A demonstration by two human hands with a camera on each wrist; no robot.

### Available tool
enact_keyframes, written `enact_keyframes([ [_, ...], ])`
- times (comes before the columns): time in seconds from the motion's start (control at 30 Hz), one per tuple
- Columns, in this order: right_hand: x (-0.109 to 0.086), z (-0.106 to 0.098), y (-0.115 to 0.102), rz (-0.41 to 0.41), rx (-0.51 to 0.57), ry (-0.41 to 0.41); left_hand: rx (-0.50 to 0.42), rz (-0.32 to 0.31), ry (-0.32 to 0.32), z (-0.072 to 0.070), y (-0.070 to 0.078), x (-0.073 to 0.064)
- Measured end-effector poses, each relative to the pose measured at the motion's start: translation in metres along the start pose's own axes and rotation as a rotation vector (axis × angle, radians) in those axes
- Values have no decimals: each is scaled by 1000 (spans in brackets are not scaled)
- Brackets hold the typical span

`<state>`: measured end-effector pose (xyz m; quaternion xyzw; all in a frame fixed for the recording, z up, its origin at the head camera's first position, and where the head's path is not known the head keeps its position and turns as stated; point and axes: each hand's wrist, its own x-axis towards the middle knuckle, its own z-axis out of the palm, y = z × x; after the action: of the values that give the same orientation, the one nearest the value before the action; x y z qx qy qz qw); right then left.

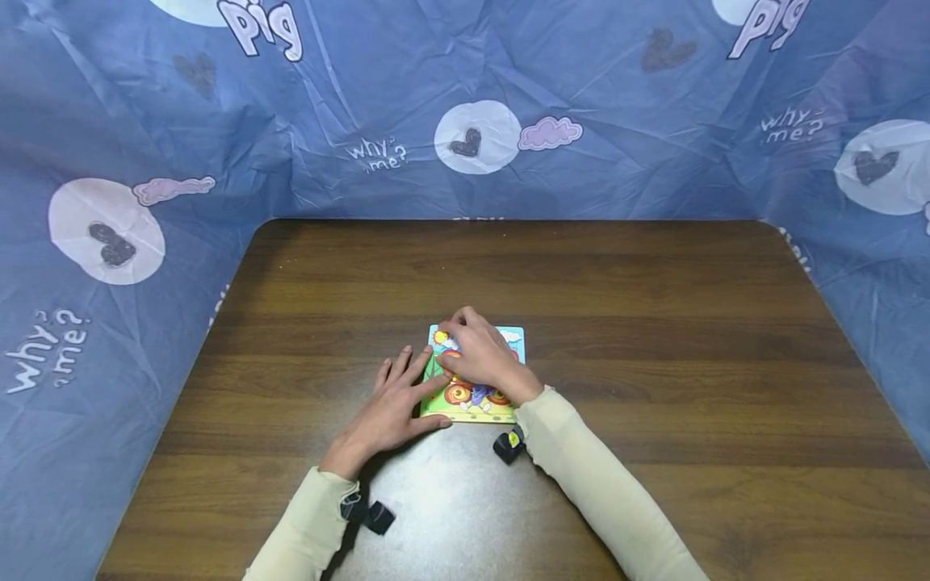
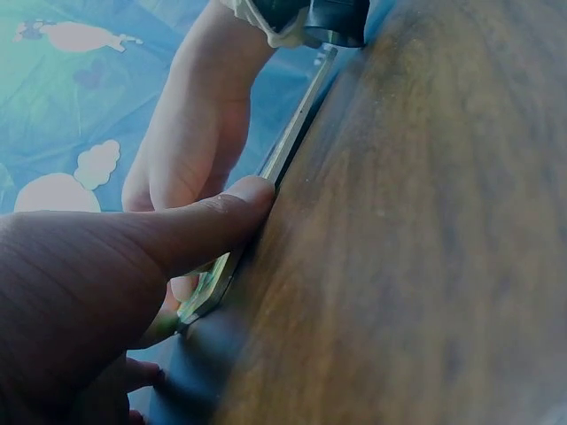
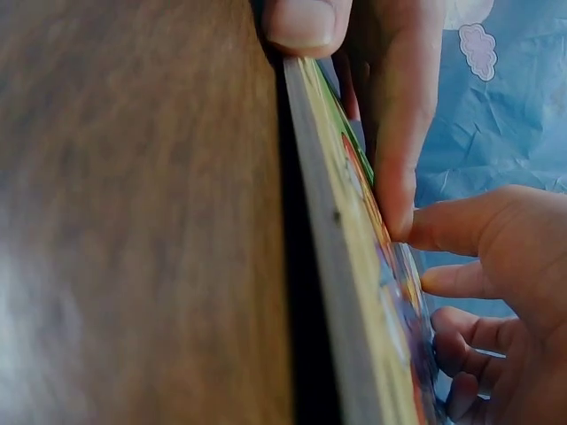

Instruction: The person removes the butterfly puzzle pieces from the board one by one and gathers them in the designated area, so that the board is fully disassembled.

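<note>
A thin, square picture board (image 1: 436,409), brightly printed with a sun, sky, green ground and red-orange round shapes, lies flat on the table; it looks like a child's puzzle. My left hand (image 1: 385,413) spreads its straight fingers along the board's left side. Its thumb (image 2: 248,197) rests against the front edge, and the index fingertip touches the printed face. From the right, my right hand (image 1: 482,353) reaches over the board, covering much of its upper middle. In the right wrist view its thumb (image 3: 452,223) meets the left index fingertip, with relaxed, bent fingers touching the board.
The brown wood-grain table (image 1: 654,323) extends around the board on all sides. A blue printed cloth (image 1: 407,89) hangs behind the table and along both sides. Black wrist cameras hang from both sleeves, the right one (image 1: 508,446) close to the board's front right corner.
</note>
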<state>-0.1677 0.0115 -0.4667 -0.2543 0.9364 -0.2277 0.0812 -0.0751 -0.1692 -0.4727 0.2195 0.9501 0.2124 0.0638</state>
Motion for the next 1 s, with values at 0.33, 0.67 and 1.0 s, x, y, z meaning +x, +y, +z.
enact_keyframes([
  [0.33,3,7,-3,51,22,39,5,7,6,0,0,1],
  [0.67,8,10,-4,130,73,52,9,-2,3,-1,1,-1],
  [1.0,7,12,-1,70,29,29,8,3,5,0,1,0],
])
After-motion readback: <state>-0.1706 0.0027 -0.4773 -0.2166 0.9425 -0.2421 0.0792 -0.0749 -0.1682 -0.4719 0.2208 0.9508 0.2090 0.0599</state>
